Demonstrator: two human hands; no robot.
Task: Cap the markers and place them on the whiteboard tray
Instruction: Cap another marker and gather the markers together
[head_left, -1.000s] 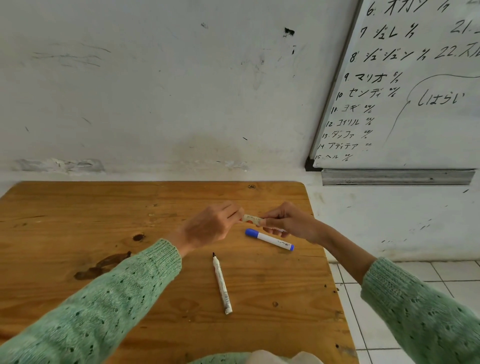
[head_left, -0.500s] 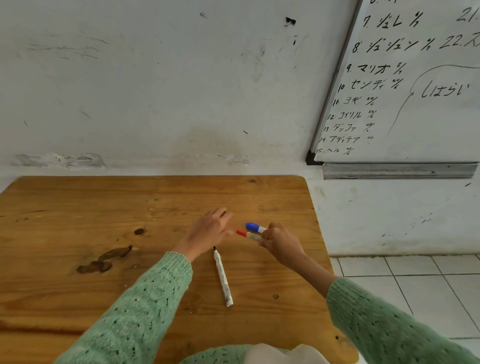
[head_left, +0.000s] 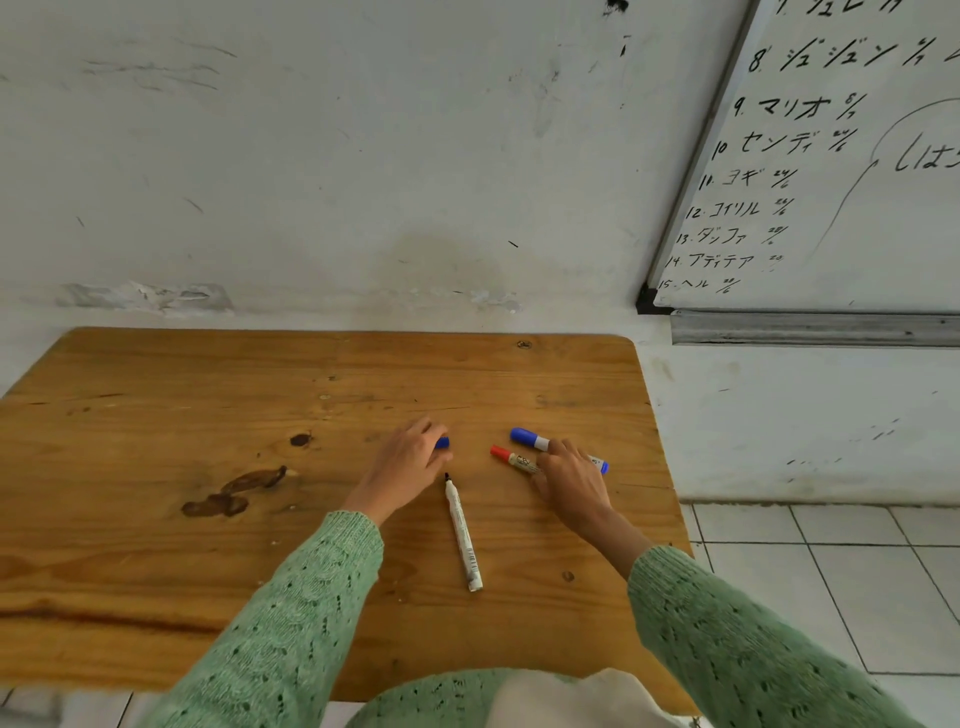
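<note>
Capping step | our left hand (head_left: 410, 462) is curling onto a blue cap (head_left: 442, 442) | our right hand (head_left: 569, 475) is resting loosely on the red-capped marker (head_left: 514, 459), beside the blue-capped marker (head_left: 530, 438) | the uncapped black marker (head_left: 462, 535) is lying on the desk (head_left: 156, 519) between our hands | we are judging the next move: matching a cap to it; whiteboard tray (head_left: 810, 328) well apart.

A worn wooden table (head_left: 208, 561) with dark stains at nine o'clock fills the lower half of the view, set against a scuffed white wall (head_left: 311, 156). At centre lies an uncapped white marker with a black tip (head_left: 462, 535), tip pointing to twelve o'clock. Just beyond the tip, at eleven o'clock from it, the left hand (head_left: 402, 470) rests palm down on the table, with a small blue cap (head_left: 442, 443) showing at its fingertips. At two o'clock from the uncapped marker, the right hand (head_left: 571, 486) lies over a red-capped marker (head_left: 511, 458) and a blue-capped white marker (head_left: 532, 439), side by side. At two o'clock of the view hangs a whiteboard with black handwriting (head_left: 841, 171), its grey metal tray (head_left: 810, 328) below.
</note>
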